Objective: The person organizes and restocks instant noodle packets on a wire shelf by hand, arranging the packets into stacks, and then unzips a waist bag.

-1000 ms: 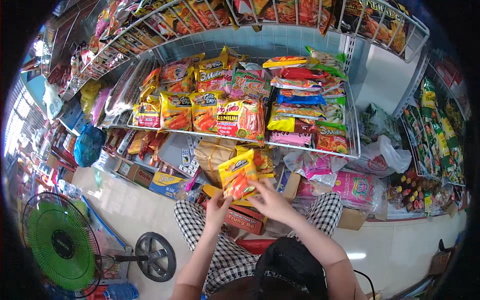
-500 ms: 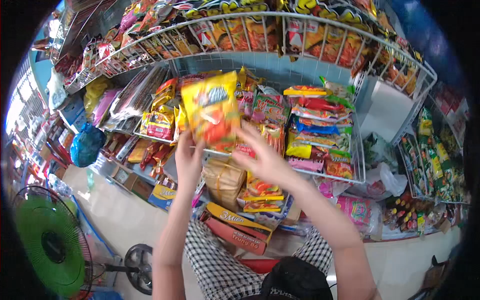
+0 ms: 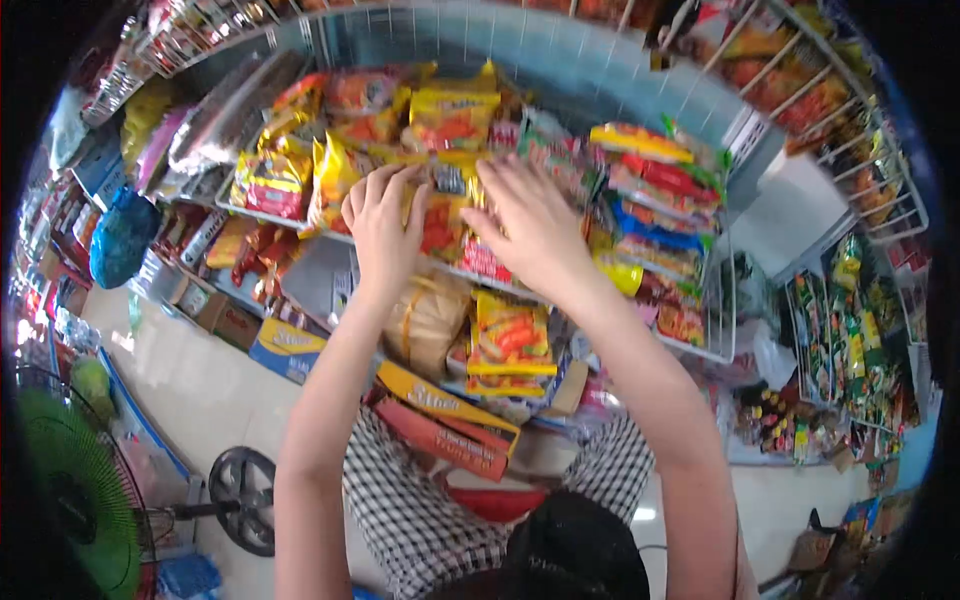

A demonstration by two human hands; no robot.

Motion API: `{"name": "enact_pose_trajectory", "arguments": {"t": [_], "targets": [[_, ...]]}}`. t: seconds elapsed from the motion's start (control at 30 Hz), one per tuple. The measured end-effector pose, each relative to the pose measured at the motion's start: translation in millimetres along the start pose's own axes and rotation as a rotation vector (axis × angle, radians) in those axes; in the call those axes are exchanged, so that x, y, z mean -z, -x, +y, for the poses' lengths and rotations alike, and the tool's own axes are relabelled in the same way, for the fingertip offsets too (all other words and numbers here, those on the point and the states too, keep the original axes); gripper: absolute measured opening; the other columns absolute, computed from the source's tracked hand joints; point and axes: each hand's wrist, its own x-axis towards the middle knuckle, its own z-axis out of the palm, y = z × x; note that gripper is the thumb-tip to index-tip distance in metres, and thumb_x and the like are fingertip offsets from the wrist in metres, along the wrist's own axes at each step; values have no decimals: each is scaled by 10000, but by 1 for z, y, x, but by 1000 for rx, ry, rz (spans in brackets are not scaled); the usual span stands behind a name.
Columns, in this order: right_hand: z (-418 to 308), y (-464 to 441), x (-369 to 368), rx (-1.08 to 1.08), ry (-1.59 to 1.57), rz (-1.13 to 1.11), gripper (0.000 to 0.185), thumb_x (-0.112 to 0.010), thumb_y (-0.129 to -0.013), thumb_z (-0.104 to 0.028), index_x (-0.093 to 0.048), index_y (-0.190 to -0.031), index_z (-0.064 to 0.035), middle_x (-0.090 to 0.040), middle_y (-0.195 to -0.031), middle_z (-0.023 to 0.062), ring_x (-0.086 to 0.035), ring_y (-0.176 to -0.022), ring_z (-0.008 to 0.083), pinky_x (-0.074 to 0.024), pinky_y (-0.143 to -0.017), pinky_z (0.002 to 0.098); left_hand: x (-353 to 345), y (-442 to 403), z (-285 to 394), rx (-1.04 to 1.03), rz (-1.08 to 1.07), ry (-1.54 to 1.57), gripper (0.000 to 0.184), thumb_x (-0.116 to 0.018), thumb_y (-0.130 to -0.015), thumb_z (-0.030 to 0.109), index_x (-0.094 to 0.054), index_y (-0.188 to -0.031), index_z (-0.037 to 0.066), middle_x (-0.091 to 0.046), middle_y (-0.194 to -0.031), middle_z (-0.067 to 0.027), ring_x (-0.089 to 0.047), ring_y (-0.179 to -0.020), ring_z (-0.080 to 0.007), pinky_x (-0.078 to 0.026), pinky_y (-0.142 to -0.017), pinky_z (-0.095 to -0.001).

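A yellow packet of instant noodles (image 3: pixel 441 222) lies on the wire shelf, its picture side up, between my two hands. My left hand (image 3: pixel 385 222) rests over its left edge, fingers spread and slightly bent. On the other side, my right hand (image 3: pixel 530 215) lies over its right edge with fingers stretched and the thumb apart. Behind it is another yellow noodle packet (image 3: pixel 452 118). More yellow packets (image 3: pixel 338 180) stand left of my left hand. My palms hide part of the packet's edges.
Stacked colourful noodle packets (image 3: pixel 655 205) fill the shelf's right side. Below are a brown paper bundle (image 3: pixel 425 325), yellow noodle packets (image 3: pixel 512 335) and an orange carton (image 3: pixel 445 425) by my knees. A green fan (image 3: pixel 75 500) stands at lower left. A wire rack (image 3: pixel 810 90) hangs above.
The yellow noodle packet was held up in both hands and is now down on the shelf. My hands have moved down with it and spread over it. The view has shifted.
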Motion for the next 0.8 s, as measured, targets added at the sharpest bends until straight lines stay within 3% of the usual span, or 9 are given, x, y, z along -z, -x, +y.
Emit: {"name": "enact_pose_trajectory", "arguments": {"t": [0.13,0.2,0.3,0.37,0.43,0.53,0.63,0.7,0.8], "targets": [[-24,75,32,-14,-215,72,382,-545,-878,-181,-516,-1221,-14,-490,-1287,167,-445,-1218,312,-334,-1027,430,14,86,25,165,-154,172,250,-603,-835,161,-584,-1076,95,-535,-1070,-96,-481,-1018,-282,-348,-888,-381],[-28,116,26,-2,-327,82,358,-589,-816,-75,-556,-1168,-14,-531,-1229,158,-498,-1154,319,-414,-954,399,14,124,42,261,-172,333,259,-589,-841,116,-564,-1093,65,-513,-1067,-141,-478,-1004,-311,-354,-893,-393],[-29,171,-2,-28,-418,43,342,-598,-778,-29,-585,-1119,-18,-563,-1159,151,-541,-1071,334,-447,-902,385,4,177,64,403,-261,322,317,-582,-848,132,-524,-1141,25,-509,-1079,-166,-477,-1015,-336,-360,-895,-410],[-23,195,-22,-208,-401,-156,332,-599,-787,-63,-581,-1116,-20,-548,-1154,158,-526,-1060,347,-442,-898,403,-5,195,70,464,-324,331,354,-580,-855,156,-503,-1167,7,-507,-1096,-176,-474,-1026,-344,-362,-896,-418],[-11,207,-40,-224,-276,-91,331,-593,-802,-92,-576,-1124,-19,-528,-1183,164,-512,-1080,344,-437,-902,411,-15,209,72,549,-477,299,451,-575,-866,260,-469,-1203,-22,-505,-1133,-187,-465,-1053,-343,-365,-896,-429],[2,212,-57,-261,-94,-25,368,-557,-854,-196,-540,-1174,-14,-463,-1267,174,-464,-1147,331,-417,-926,415,-18,215,79,494,-536,130,549,-564,-865,358,-442,-1232,-32,-506,-1155,-192,-458,-1076,-340,-362,-903,-438],[7,216,-77,-463,-167,-90,421,-524,-890,-261,-494,-1223,-6,-482,-1252,201,-472,-1152,343,-409,-938,394,-18,214,81,490,-557,90,552,-557,-863,391,-454,-1251,13,-522,-1151,-152,-467,-1069,-321,-359,-893,-435],[8,215,-97,-682,-469,-50,523,-502,-902,-319,-418,-1261,53,-508,-1186,278,-496,-1095,411,-422,-902,429,-18,215,82,505,-591,76,544,-557,-863,391,-459,-1258,30,-529,-1144,-134,-471,-1063,-313,-359,-889,-433],[8,218,-109,-854,-561,-80,583,-503,-897,-372,-400,-1267,67,-543,-1120,298,-528,-1044,427,-432,-882,435,-20,222,82,470,-548,22,525,-555,-861,401,-478,-1259,67,-548,-1086,-97,-486,-1028,-293,-359,-877,-426]]}}
